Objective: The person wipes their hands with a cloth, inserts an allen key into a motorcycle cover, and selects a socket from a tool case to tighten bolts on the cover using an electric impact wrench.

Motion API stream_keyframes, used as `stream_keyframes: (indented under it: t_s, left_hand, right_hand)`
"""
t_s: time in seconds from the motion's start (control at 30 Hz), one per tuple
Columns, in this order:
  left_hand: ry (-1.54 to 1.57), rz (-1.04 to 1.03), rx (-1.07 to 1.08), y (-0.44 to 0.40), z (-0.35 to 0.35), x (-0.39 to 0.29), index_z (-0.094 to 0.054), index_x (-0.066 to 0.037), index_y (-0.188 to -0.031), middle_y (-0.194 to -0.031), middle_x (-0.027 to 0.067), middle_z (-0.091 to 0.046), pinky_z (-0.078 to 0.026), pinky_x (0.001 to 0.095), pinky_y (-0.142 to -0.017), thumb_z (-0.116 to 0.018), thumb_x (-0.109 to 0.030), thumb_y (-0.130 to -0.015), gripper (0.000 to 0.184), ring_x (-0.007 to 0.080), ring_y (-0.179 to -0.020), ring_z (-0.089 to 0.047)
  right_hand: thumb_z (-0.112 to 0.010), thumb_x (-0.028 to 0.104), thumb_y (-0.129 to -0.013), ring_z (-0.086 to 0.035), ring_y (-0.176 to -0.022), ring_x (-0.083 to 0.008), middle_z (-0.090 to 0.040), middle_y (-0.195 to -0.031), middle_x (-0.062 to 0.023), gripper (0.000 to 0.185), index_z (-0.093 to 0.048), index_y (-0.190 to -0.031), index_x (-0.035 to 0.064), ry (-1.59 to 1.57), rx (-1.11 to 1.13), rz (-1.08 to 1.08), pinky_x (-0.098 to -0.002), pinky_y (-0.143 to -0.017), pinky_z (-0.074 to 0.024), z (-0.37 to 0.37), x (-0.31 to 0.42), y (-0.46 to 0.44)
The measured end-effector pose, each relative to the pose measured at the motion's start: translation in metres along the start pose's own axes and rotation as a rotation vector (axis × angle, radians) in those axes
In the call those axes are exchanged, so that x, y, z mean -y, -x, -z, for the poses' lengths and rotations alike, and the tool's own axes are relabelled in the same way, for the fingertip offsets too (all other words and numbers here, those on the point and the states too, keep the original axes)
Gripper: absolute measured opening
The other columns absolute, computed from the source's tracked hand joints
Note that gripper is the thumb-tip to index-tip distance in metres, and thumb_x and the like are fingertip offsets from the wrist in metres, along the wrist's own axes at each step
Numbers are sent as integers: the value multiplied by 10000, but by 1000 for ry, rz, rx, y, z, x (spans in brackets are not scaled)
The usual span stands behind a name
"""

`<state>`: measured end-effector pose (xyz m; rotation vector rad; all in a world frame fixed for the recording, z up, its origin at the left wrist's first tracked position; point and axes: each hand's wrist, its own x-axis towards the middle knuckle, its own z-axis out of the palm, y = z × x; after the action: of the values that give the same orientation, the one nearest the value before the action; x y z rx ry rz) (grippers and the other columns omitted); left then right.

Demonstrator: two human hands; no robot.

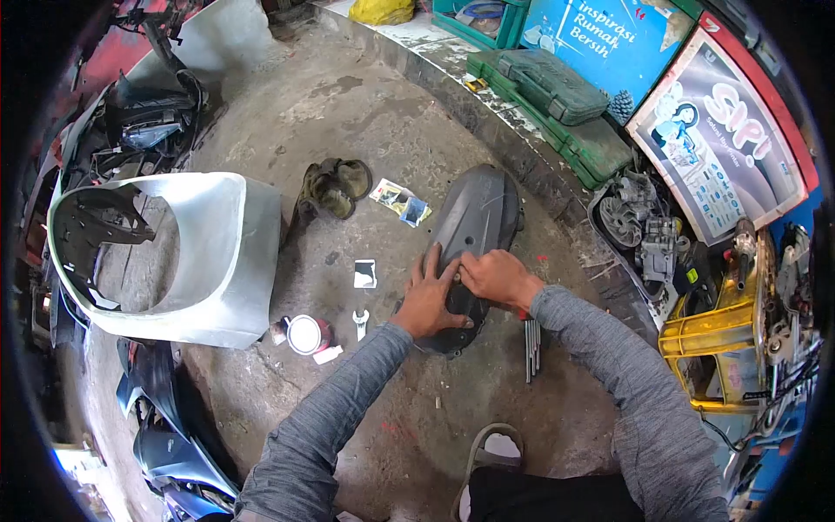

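Observation:
A long black plastic cover [477, 209], which looks like a scooter's engine side cover, lies on the concrete floor before me. My left hand [429, 298] rests on its lower half with the fingers spread. Beside it my right hand [498, 278] is closed in a pinch against the cover's surface. Whatever is between those fingers is hidden. Close to my right wrist, several metal rods [532, 351] lie together near something red. Left of the cover are an open-end wrench [360, 324], a round tin [305, 335] with a white top and a small dark-and-white packet [365, 274].
A silver-white body panel [217, 287] stands at left, above dark blue fairings [174, 435]. Brown sandals [335, 187] and printed packets [401, 203] lie farther off. Green tool cases [557, 96], a tray of metal parts [644, 230] and a yellow crate [713, 331] line the right.

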<state>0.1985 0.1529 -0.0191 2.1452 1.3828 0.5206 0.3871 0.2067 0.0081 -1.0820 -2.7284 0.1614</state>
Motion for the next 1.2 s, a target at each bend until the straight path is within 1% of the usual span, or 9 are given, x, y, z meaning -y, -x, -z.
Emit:
stream_keyframes:
  t_s: [0.17,0.27,0.5,0.7,0.8,0.87,1.1,1.17,1.2]
  left_hand:
    - [-3,29,58,-1,4,-2,-279,-154,-1485,-1550,241,-86,-279,681,-1034,-886,-418,-550,1145,553,-1367,-149]
    - [-40,38,86,-3,4,-1,-263,-168,-1496,-1556,255,-70,-261,669,-1055,-882,-450,-528,1183,569,-1363,-156]
    - [-30,44,115,-3,8,-3,-265,-149,-1493,-1558,252,-60,-254,685,-1046,-885,-455,-526,1189,572,-1368,-139]
    - [-22,12,73,-2,7,-1,-276,-163,-1484,-1567,226,-59,-270,678,-1044,-891,-410,-550,1145,565,-1378,-123]
    - [17,35,58,0,5,-5,-287,-190,-1481,-1572,208,-75,-276,677,-1044,-893,-412,-543,1139,561,-1378,-133]
    - [25,61,37,1,3,-4,-305,-216,-1474,-1574,193,-93,-276,678,-1044,-897,-408,-534,1127,555,-1381,-135]
    - [44,55,4,0,0,-1,-329,-229,-1463,-1576,189,-97,-279,672,-1047,-897,-417,-515,1121,547,-1385,-140]
    - [45,67,16,0,-1,-1,-337,-220,-1458,-1577,190,-91,-280,671,-1048,-895,-425,-513,1116,545,-1386,-143]
    - [46,70,18,1,1,-2,-337,-220,-1458,-1577,190,-91,-280,671,-1048,-895,-425,-513,1116,545,-1386,-143]
  right_hand:
    - [-569,241,-890,-636,-530,-362,-605,-575,-175,231,-536,-844,17,27,-42,80,-451,-510,-525,-3,-5,0]
    - [-565,234,-892,-638,-526,-359,-601,-565,-171,226,-537,-848,14,26,-21,60,-448,-506,-525,-4,-6,0]
    - [-568,226,-887,-644,-536,-358,-608,-573,-166,209,-542,-865,20,-2,-4,85,-441,-514,-529,-6,-11,-1]
    - [-574,226,-884,-641,-558,-366,-608,-590,-186,221,-544,-889,7,7,-19,95,-461,-533,-523,-4,-8,-1]
    - [-559,224,-901,-631,-592,-401,-614,-625,-206,229,-547,-912,-4,-32,29,17,-485,-545,-506,0,-4,4]
    - [-536,206,-920,-624,-649,-435,-620,-675,-222,204,-564,-949,6,-230,-148,-35,-504,-572,-493,2,1,11]
    - [-508,182,-946,-620,-723,-455,-618,-743,-255,168,-599,-953,42,-211,-92,-142,-542,-620,-475,11,7,21]
    - [-502,191,-952,-621,-748,-458,-621,-758,-261,193,-590,-915,23,-269,-52,-279,-550,-633,-473,12,16,22]
    - [-502,191,-952,-621,-748,-458,-621,-758,-261,193,-590,-915,23,-272,-49,-279,-550,-633,-473,11,17,23]
